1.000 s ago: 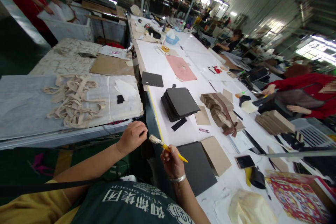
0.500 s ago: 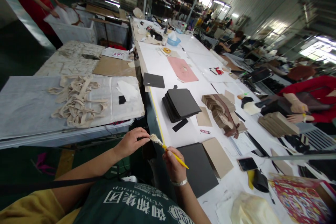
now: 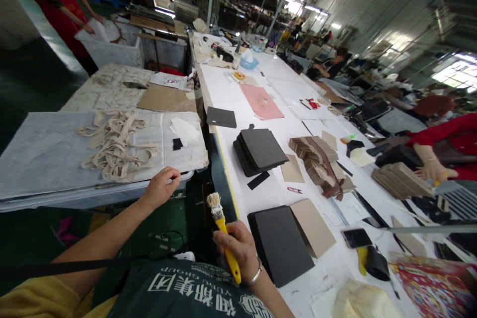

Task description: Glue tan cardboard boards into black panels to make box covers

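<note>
In my right hand (image 3: 238, 246) I grip a paintbrush (image 3: 231, 261) by its yellow handle, its pale bristles pointing up and away from me. My left hand (image 3: 163, 186) is closed, thumb and fingers drawn together, apart from the brush and near the edge of the side table; whatever its fingertips pinch, if anything, is hidden. Right of the brush, a large dark grey panel (image 3: 283, 243) lies on the white table (image 3: 268, 194). A tan board (image 3: 313, 226) lies beside it. Farther off stands a stack of dark grey panels (image 3: 261, 149).
Cream fabric straps (image 3: 122, 146) lie heaped on the left side table. Bundled tan boards (image 3: 316, 159), red snips (image 3: 294, 190) and a phone (image 3: 357, 238) lie on the white table. A person in red (image 3: 443, 144) works at the right; another in a red apron (image 3: 61, 7) stands far left.
My left hand has moved left, away from the bristles, and its fingers have curled in. My right hand has come closer to me, with the brush turned more upright.
</note>
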Demonstrator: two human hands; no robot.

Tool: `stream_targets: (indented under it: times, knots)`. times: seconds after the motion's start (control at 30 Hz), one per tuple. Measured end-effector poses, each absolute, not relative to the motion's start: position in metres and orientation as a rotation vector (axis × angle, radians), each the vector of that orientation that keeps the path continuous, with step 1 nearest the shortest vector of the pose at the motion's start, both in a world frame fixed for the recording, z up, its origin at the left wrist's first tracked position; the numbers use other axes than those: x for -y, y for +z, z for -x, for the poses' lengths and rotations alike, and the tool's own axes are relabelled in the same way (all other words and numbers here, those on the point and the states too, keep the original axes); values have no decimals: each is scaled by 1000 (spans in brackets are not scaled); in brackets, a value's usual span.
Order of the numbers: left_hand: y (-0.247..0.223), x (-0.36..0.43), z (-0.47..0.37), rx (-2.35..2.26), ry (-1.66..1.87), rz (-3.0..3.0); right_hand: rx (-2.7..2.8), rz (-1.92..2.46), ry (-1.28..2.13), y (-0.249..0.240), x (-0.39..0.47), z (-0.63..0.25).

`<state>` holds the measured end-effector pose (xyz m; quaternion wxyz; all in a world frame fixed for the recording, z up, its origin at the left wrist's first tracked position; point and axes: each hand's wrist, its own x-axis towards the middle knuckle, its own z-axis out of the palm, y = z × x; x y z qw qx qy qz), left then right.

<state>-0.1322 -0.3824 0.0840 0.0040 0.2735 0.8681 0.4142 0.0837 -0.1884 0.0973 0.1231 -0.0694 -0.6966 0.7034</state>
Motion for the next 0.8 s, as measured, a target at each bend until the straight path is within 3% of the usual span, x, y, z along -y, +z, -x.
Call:
stream_targets:
  times: [0.17, 0.27, 0.53, 0.8]
  knots:
    - [91, 399, 129, -2435, 1275, -793, 2582, -368, 1053, 104, 187, -84]
    - [111, 389, 118, -2285, 1299, -920, 2638, -529, 704, 111, 191, -83]
    - [146, 364, 118, -1955, 1170, -1400, 2683, -691, 447, 121, 197, -80]
    - [160, 357, 122, -1942, 930, -1667, 2690, -684, 388, 123, 198, -78]
